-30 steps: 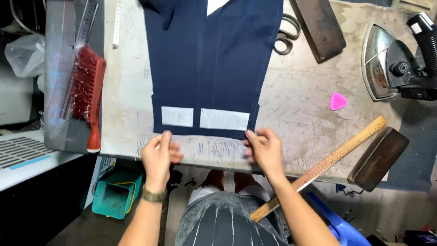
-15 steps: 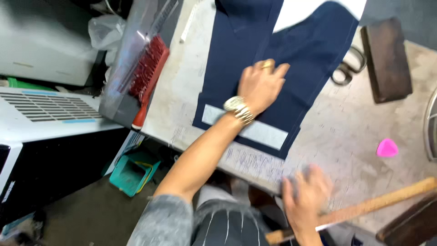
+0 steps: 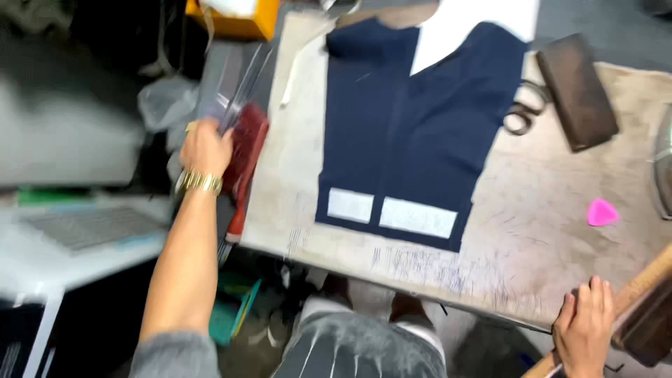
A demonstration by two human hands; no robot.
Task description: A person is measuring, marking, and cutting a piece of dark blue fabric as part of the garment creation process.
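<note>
A navy fabric piece [image 3: 413, 140] lies flat on the worn work table [image 3: 546, 238], with two white rectangular patches [image 3: 418, 217] near its front edge. My left hand [image 3: 206, 147], with a gold watch on the wrist, is off the table's left edge. Its fingers are curled on the lower end of a clear plastic ruler [image 3: 238, 91], right beside a red brush [image 3: 246, 150]. My right hand [image 3: 584, 329] lies at the table's front right corner, fingers over a long wooden ruler [image 3: 647, 280]. Neither hand touches the fabric.
Scissors [image 3: 521, 115] and a dark wooden block [image 3: 576, 91] lie right of the fabric. A pink chalk piece [image 3: 601, 212] sits nearer the front, and an iron [image 3: 663, 168] shows at the right edge. A yellow box [image 3: 231, 17] stands at the back left.
My left hand left the fabric and swung left to the clear ruler by the red brush. My right hand stayed low at the wooden ruler. The view shifted right.
</note>
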